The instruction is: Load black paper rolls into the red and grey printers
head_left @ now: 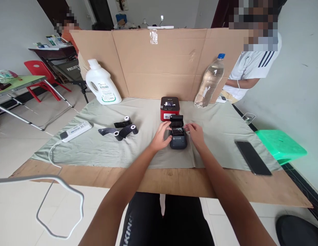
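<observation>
A small dark printer-like device (178, 142) sits on the grey-green cloth (148, 153) with its lid (176, 118) raised. Shiny black film (177, 131) shows inside its bay. My left hand (161, 137) grips the device's left side, thumb and fingertips against its edge. At the right side, my right hand (195, 134) has its fingers pinched together by the bay; what they hold, if anything, is too small to make out. Directly behind stands a red and black box (170, 108). Several black rolls with white cores (127, 130) lie partly unwound to the left.
A cardboard screen (159, 65) closes the table's back, with a white jug (104, 83) and a water bottle (210, 82) before it. A power strip (76, 131) lies left, a phone (252, 158) right. Two people are beyond the screen. A green stool (280, 145) stands right.
</observation>
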`<state>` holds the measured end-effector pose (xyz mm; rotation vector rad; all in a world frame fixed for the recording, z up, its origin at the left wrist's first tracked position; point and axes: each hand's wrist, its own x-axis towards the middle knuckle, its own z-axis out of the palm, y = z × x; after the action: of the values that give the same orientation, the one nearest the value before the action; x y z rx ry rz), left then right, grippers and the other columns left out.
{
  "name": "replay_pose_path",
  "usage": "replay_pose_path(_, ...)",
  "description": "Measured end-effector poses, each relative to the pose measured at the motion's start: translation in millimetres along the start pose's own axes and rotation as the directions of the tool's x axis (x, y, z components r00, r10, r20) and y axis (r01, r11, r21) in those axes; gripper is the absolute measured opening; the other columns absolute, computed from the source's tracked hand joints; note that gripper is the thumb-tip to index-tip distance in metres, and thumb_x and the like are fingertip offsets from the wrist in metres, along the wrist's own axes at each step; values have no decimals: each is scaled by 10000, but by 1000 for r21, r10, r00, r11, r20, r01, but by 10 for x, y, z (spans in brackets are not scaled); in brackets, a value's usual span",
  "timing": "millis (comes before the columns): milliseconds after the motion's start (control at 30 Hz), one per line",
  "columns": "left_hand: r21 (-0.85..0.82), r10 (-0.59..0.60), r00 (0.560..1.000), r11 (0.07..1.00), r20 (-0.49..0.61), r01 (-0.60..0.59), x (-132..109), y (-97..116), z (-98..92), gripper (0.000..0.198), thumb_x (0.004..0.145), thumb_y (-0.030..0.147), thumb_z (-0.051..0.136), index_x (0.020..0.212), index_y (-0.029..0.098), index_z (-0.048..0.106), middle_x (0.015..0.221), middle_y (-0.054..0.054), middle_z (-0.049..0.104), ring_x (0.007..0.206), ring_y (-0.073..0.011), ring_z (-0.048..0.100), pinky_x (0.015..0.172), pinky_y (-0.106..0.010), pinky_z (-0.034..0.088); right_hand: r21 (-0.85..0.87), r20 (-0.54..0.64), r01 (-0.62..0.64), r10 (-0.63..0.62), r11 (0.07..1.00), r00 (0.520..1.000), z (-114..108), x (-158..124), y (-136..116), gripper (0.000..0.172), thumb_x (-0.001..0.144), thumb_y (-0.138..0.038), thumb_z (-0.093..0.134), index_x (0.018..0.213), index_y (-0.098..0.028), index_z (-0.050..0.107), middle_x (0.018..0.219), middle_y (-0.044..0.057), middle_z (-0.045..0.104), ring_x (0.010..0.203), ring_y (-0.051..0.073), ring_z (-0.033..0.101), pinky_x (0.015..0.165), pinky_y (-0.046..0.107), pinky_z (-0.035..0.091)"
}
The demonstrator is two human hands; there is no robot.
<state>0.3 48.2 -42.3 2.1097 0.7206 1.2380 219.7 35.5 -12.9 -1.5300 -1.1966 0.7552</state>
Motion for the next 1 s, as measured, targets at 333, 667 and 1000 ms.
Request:
replay_pose_path(333,-182,255,966,949,-41,-258,-112,152,153,707,1013,266,460,1638,313,135,1530,-174,513,817,-138,720,1123,-529,469,-579,612,376,81,724,786,-110,432,-663,256,848,-133,577,925,-157,820,882,57,803,826,185,694,743,253,471)
replay_pose_path(667,-93,189,967,974,-172,-207,-87,80,133,559,1024,349,475,1560,265,341,1266,-123,619,803,-146,640,991,-440,519,-811,505,413,139,415,852,140,94,-773,323,849,-102,635,1144,-141,762,1239,208,694,1186,341,624,829,340,451)
replay_pose_path(1000,-246,-244,929,953,-278,176,31,-4,57,455,942,587,616,1135,177,665,827,-11,646,757,-147,582,769,-293,494,-462,648,594,-207,659,733,-51,-59,-967,157,862,-130,579,1002,-201,591,1005,55,686,883,208,601,713,296,381)
